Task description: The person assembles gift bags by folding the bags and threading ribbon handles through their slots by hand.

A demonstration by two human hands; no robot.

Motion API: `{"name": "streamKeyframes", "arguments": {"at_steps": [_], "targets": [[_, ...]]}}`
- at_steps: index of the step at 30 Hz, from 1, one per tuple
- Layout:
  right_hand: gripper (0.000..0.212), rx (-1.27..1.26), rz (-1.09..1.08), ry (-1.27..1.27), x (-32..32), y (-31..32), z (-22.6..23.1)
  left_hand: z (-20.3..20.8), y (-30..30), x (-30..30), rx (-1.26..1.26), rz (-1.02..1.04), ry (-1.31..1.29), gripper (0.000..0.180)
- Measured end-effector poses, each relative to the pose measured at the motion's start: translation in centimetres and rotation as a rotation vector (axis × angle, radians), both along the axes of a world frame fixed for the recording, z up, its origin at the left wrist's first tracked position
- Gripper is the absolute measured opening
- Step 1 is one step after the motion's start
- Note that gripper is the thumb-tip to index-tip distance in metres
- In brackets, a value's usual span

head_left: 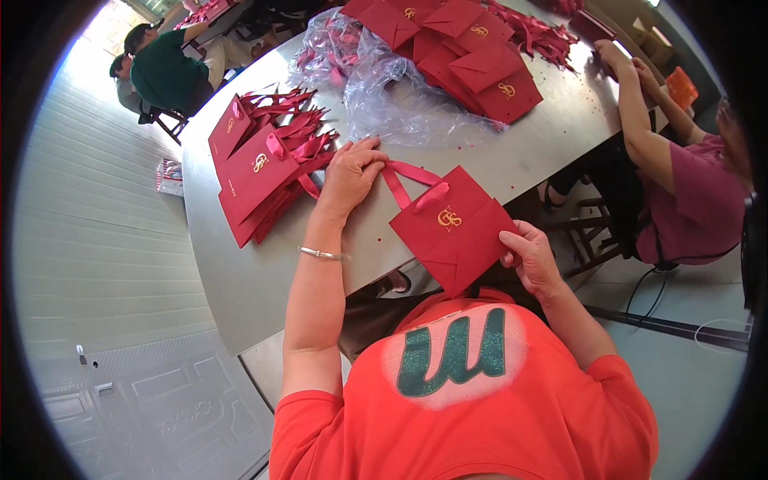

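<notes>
A small red paper gift bag point(472, 232) with a gold emblem lies flat and tilted in front of me, partly over the table's near edge. My left hand point(352, 174) pinches its pink ribbon handle point(412, 172) at the upper left. At the bag's lower right corner, my right hand point(530, 254) grips the paper between thumb and fingers. Left of my left hand rests a stack of similar red bags point(252, 172) with ribbon handles spread toward the middle of the table.
Clear plastic wrapping point(400, 104) lies beyond my hands. Behind it is a pile of red bags without visible handles point(472, 60) and a heap of red ribbons point(536, 36). A co-worker in a purple shirt point(692, 196) sits at the right; others sit at the far left.
</notes>
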State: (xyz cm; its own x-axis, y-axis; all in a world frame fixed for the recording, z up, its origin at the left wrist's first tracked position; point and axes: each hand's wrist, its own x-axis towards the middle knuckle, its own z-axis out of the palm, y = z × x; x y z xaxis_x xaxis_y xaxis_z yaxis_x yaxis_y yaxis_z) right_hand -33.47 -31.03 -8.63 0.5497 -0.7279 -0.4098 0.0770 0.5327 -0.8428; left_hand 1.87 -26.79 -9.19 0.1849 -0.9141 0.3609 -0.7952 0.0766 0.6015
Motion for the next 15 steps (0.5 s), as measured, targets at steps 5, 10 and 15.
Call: {"name": "streamKeyframes", "arguments": {"at_steps": [5, 10, 15], "targets": [[0.01, -0.013, -0.039, -0.021, -0.5, -0.2, -0.7, 0.1, 0.1, -0.3, -0.03, 0.018, -0.034, 0.014], [0.011, -0.066, -0.026, 0.019, -0.5, -0.7, -0.8, 0.1, 0.1, -0.9, -0.086, 0.087, -0.072, 0.01], [0.017, -0.249, -0.022, 0.127, 0.5, -0.7, -0.4, 0.0, 0.2, -1.3, -0.121, 0.1, -0.166, 0.009]]}}
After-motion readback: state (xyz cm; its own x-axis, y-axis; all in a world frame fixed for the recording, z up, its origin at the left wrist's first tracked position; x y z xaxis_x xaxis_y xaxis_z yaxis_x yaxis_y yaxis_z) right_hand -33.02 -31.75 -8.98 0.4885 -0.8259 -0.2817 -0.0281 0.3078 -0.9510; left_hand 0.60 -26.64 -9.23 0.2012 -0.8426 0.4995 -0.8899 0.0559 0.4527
